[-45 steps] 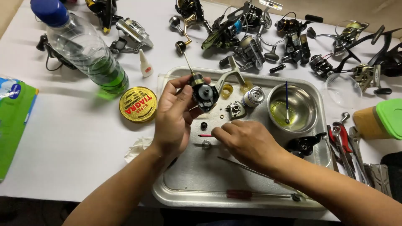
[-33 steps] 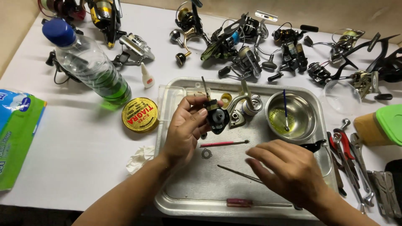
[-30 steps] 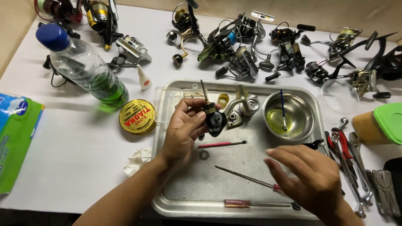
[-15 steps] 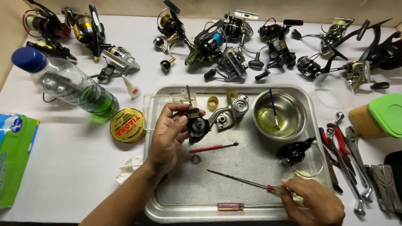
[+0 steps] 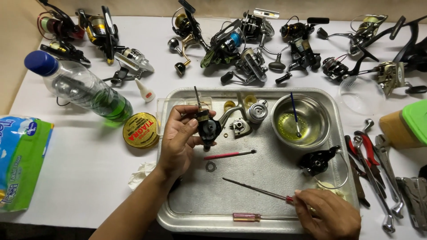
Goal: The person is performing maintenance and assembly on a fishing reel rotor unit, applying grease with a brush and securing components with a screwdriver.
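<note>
Overhead, head view only. The left hand (image 5: pixel 180 142) holds a black reel body (image 5: pixel 208 129) upright above the metal tray (image 5: pixel 191 209), thumb and fingers clamped round it, thin shaft pointing up and away; held that way, its open side seems to face the person for inspection. The right hand (image 5: pixel 329 213) sits at the tray's near right corner, fingers closed on the red handle end of a long thin screwdriver (image 5: pixel 258 191), whose steel shank lies flat across the tray bed, tip toward the middle.

Loose parts are kept inside the tray, probably so its raised rim stops them rolling off: a small flat washer (image 5: pixel 210 166), a red-handled brush (image 5: pixel 229 154), a silvery spool and rotor piece (image 5: pixel 249 113), a black side cover (image 5: pixel 318 161), and a second screwdriver with a clear pinkish handle (image 5: pixel 249 217) along the near rim. A steel bowl (image 5: pixel 300 121) with yellowish oily liquid holds a blue-handled brush leaning in it.

Off the tray, on the white tabletop: a clear plastic bottle (image 5: pixel 82 89) lying on its side with green liquid, a round yellow tin (image 5: pixel 140 130), pliers and wrenches (image 5: pixel 373 164) on the right, and a row of spinning reels (image 5: pixel 240 44) along the far edge, glossy metal and black plastic.
</note>
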